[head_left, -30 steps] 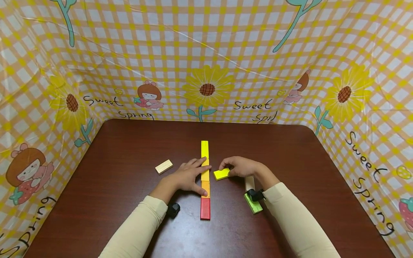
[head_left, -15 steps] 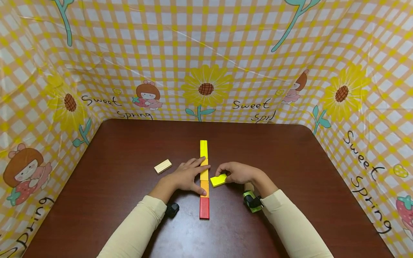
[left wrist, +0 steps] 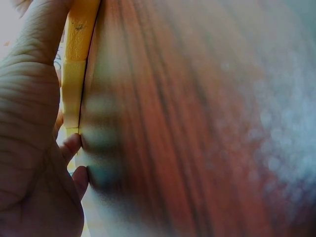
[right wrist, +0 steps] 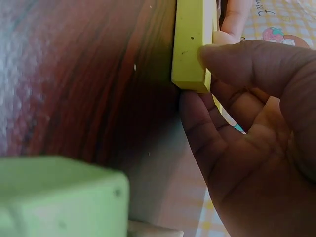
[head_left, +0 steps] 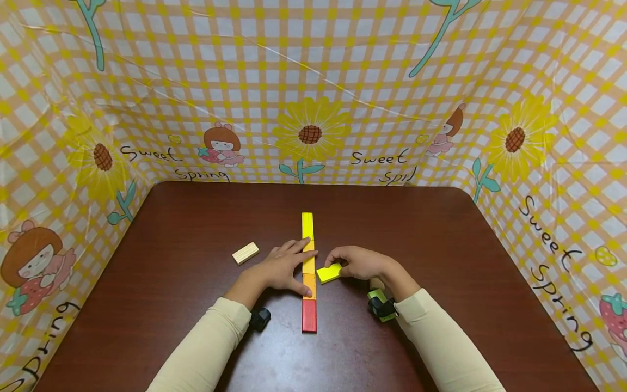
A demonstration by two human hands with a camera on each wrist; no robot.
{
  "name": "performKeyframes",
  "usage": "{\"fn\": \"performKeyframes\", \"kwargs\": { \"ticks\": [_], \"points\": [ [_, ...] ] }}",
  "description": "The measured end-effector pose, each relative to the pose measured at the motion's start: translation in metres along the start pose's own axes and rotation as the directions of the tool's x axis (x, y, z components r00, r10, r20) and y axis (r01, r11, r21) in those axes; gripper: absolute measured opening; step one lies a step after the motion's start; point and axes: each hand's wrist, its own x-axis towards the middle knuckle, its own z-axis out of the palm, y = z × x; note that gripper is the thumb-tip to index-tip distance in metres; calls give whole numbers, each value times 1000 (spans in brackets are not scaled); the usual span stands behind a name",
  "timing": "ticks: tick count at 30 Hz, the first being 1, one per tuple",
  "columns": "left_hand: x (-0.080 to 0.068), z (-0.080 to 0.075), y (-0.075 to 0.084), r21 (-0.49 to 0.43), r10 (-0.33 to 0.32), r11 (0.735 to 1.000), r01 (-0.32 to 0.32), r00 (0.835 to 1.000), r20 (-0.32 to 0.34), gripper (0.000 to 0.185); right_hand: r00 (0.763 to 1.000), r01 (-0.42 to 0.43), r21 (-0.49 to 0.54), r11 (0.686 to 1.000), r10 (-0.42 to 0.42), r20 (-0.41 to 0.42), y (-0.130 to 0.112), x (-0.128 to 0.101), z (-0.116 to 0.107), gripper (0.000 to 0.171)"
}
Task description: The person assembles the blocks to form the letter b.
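Flat wooden blocks form a straight row at mid-table in the head view: red (head_left: 309,316) nearest, then orange (head_left: 308,280), light orange (head_left: 308,265) and yellow (head_left: 307,225) farthest. With fingers spread, my left hand (head_left: 281,270) rests on the row, its thumb on the orange block. My right hand (head_left: 362,262) pinches a lemon-yellow block (head_left: 327,273) between thumb and fingers, just right of the row with a narrow gap. In the right wrist view the thumb presses one face of this lemon-yellow block (right wrist: 190,47).
A plain wood block (head_left: 246,253) lies left of my left hand. Beneath my right wrist are a light green block (head_left: 377,296), partly covered by the wrist camera, and another plain block (head_left: 376,283). Patterned cloth (head_left: 313,71) walls the table's back and sides.
My right hand has moved left and slightly nearer with the lemon-yellow block, bringing it closer to the row. The left hand keeps its place on the row.
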Motion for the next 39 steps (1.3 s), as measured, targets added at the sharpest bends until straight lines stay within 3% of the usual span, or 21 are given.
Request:
{"fn": "performKeyframes", "kwargs": {
  "ticks": [16,24,31,39],
  "points": [
    [-1,-1,0,11,5,1000,-5,1000,-6,101,1000,15,-27,1000,-15,-28,-2,3,3,30],
    [-2,-2,2,-18,-7,1000,8,1000,8,101,996,11,8,1000,-10,-85,1,0,1,34],
    [-2,-2,1,-11,-2,1000,2,1000,5,102,979,-11,22,1000,15,-201,11,-16,-5,29],
    [-2,-1,1,7,11,1000,-11,1000,-5,102,960,-47,68,997,63,-272,17,-49,-10,27]
  ]
}}
